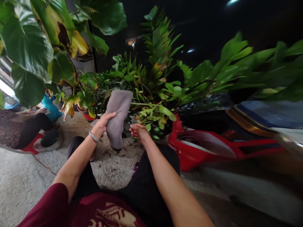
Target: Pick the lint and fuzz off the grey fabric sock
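Observation:
In my left hand [104,122], which wears a silver bangle, a grey cloth [118,116] is gripped at its left edge, thumb on top. It hangs in a sock-like shape in front of my knees. My right hand [140,132] is a little to the right of the cloth, apart from it, with its fingers curled together. Whether a small thing sits between those fingers cannot be made out. Just beyond the right hand, a low plant with pale green leaves [163,113] leans forward.
Large broad leaves [26,41] hang at upper left, some yellowed and brown. On the right stands a red bag [194,157], partly blurred. Another person [30,126] sits at far left beside a grey bowl [52,141] and a teal object [50,107]. The floor [113,173] is rough concrete.

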The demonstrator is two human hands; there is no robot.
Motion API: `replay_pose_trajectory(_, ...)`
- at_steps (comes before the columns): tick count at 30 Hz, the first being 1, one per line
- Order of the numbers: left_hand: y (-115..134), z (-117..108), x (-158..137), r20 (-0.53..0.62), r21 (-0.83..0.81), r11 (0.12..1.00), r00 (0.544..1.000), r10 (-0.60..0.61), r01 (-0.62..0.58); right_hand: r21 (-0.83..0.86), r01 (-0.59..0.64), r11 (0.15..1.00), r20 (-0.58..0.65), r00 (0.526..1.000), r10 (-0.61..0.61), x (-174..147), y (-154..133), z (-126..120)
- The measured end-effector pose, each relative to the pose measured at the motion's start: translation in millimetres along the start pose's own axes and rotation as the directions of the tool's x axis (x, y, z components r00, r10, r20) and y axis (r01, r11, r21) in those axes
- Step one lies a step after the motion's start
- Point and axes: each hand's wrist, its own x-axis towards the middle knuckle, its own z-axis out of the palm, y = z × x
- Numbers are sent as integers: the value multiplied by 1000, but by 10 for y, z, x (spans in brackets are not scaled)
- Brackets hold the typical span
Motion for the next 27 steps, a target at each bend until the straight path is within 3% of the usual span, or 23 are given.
replay_pose_trajectory(4, -562, -206, -337, 67, 200, 957, 972, -226, 209, -6, -5, 1000, -33, 999, 5, 58, 53, -36)
replay_pose_trajectory(6, -642, -340, -553, 142, 244, 929, 938, -317, 277, -8, 0, 1000, -38, 999, 0, 82, 83, -46)
replay_pose_trajectory(8, -489, -390, -676, 222, 247, 939, 930, -294, 238, -5, 5, 1000, -36, 999, -5, 90, 100, -38)
replay_pose_trajectory(11, -8, -286, -596, 264, 170, 985, 963, -57, 12, 3, -2, 1000, -31, 1000, 2, 72, 91, -6)
replay_pose_trajectory(13, 245, -158, -413, 199, 98, 985, 973, 118, -140, 14, -8, 1000, -25, 1000, 9, 50, 68, 12)
replay_pose_trajectory(15, 287, -53, -229, 95, 58, 974, 973, 212, -218, 38, -11, 999, -29, 999, 12, 37, 44, 16)
replay_pose_trajectory(18, -46, -36, -147, 15, 136, 981, 991, 135, -135, 88, -12, 996, -64, 998, 18, 55, 34, -4)
replay_pose_trajectory(20, -344, -126, -257, 79, 253, 967, 995, -59, 37, 124, -12, 992, -96, 995, 24, 92, 48, -24)
replay_pose_trajectory(23, -506, -277, -502, 227, 350, 914, 929, -294, 204, 184, -4, 983, -115, 993, 26, 152, 74, -47)
replay_pose_trajectory(25, -344, -295, -572, 280, 315, 936, 926, -252, 160, 225, 4, 974, -98, 995, 19, 176, 75, -61)
replay_pose_trajectory(27, -61, -233, -509, 270, 223, 974, 957, -103, 41, 261, 8, 965, -61, 998, 8, 183, 54, -83)
